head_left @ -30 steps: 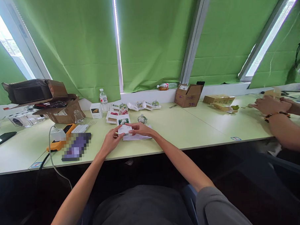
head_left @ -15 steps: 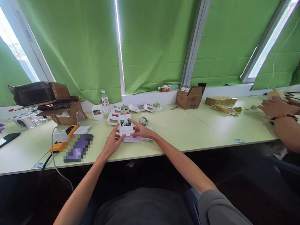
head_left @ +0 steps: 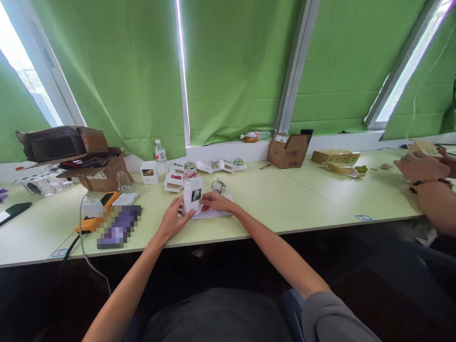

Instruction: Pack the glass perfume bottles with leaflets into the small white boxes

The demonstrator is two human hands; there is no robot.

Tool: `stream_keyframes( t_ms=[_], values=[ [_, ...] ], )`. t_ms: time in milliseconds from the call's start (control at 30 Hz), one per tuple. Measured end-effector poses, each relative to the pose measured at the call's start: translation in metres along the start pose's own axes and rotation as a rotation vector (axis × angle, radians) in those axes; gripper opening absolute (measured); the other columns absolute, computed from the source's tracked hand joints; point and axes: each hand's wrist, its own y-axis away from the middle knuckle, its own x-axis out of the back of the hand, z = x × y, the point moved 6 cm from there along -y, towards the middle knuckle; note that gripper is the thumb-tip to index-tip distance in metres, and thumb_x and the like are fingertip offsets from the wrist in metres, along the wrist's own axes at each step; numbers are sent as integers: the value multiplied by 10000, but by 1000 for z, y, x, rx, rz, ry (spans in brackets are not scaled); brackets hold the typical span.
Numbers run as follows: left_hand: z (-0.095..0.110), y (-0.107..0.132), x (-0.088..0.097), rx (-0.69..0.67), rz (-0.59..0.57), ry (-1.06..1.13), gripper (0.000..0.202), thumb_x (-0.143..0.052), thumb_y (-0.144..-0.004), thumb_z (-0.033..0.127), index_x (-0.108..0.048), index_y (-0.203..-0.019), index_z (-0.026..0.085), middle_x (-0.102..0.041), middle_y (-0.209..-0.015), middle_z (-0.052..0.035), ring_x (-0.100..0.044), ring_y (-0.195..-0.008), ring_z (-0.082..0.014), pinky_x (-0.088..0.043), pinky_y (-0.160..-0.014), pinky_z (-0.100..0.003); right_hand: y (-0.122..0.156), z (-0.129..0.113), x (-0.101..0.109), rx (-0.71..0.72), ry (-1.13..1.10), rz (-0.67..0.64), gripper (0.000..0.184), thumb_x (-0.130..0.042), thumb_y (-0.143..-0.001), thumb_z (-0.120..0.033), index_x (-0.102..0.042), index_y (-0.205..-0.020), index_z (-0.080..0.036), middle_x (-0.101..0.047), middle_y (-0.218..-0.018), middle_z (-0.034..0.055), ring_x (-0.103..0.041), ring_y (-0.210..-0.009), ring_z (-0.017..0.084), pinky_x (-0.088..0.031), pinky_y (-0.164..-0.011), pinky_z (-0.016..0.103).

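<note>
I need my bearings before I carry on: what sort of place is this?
Probably a shared workroom: a long pale table runs beneath green blinds, an open cardboard box stands on it, and another person's hand is at the right.

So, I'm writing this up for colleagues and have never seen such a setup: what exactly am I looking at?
No machine here: a camera worn on a person's head looks forward and down. Their bare left hand and right hand hold a white carton with a flower picture on it. On the pale table are a white sheet, a round clear object, another white box, an upright bottle and a brown cardboard box. The hands at the far right belong to someone else.
</note>
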Motion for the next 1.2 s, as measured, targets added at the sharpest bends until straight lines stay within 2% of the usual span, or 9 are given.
stream_keyframes(
  t_ms=[100, 200, 333, 467, 633, 767, 867, 1033, 1200],
  values=[
    [6, 2, -3, -22, -44, 13, 477, -495, -908, 472, -520, -1325, 241, -517, -1289, -100, -611, -911, -176, -557, -753, -318, 1, -3, 0, 0, 9, 1, 354, -588, -867, -469, -715, -916, -142, -714, -850, 69, -661, -719, 157, -545, -739, 313],
    [7, 2, -4, -13, -56, 23, 479, -479, -917, 473, -512, -1337, 245, -499, -1345, -96, -612, -967, -190, -554, -776, -319, 2, -5, 0, -18, 31, -10, 361, -589, -865, -462, -732, -947, -141, -720, -911, 77, -665, -724, 153, -539, -737, 304],
    [6, 2, -5, 4, -86, 28, 592, -525, -892, 477, -388, -1433, 278, -495, -1396, -84, -588, -1102, -237, -517, -895, -370, 3, -5, 2, -27, 65, -9, 327, -632, -833, -435, -750, -945, -151, -724, -860, 68, -666, -722, 158, -529, -733, 297],
    [8, 3, -6, -13, -110, -35, 694, -558, -872, 466, -284, -1485, 292, -467, -1438, -67, -480, -1276, -272, -400, -1043, -415, 4, -5, 0, -32, 56, -24, 335, -641, -823, -445, -755, -924, -147, -731, -901, 81, -666, -742, 161, -529, -750, 305],
    [7, 3, -8, -22, -129, -58, 704, -498, -907, 472, -205, -1515, 273, -368, -1509, -71, -380, -1360, -263, -315, -1105, -412, 5, -6, -1, -25, 61, -46, 378, -627, -829, -482, -749, -953, -147, -732, -946, 91, -657, -740, 156, -527, -750, 303],
    [6, 3, -10, -41, -173, -52, 642, -405, -950, 464, -187, -1521, 265, -368, -1507, -71, -345, -1377, -255, -278, -1123, -414, 3, -2, -1, -40, 54, -35, 394, -623, -828, -490, -747, -963, -141, -734, -911, 88, -660, -733, 154, -526, -744, 298],
    [4, 3, -8, -19, -136, -79, 648, -438, -932, 490, -227, -1508, 283, -420, -1453, -84, -411, -1320, -260, -332, -1081, -403, 2, 2, 1, -53, 46, -11, 377, -641, -816, -476, -751, -903, -126, -733, -864, 89, -659, -722, 158, -528, -725, 290],
    [-10, 1, 1, 116, 32, -209, 725, -551, -847, 563, -315, -1471, 280, -499, -1307, -106, -527, -1175, -263, -430, -963, -370, 3, 2, 2, -79, 29, 1, 331, -657, -820, -427, -740, -937, -128, -738, -878, 86, -658, -724, 145, -532, -730, 271],
    [-24, 0, 9, 204, 168, -452, 672, -551, -841, 549, -419, -1393, 189, -515, -1300, -155, -488, -1204, -321, -383, -1009, -455, 6, -3, 2, -76, 58, 6, 343, -645, -839, -428, -730, -1001, -138, -739, -929, 91, -644, -710, 129, -527, -693, 253]
  ],
)
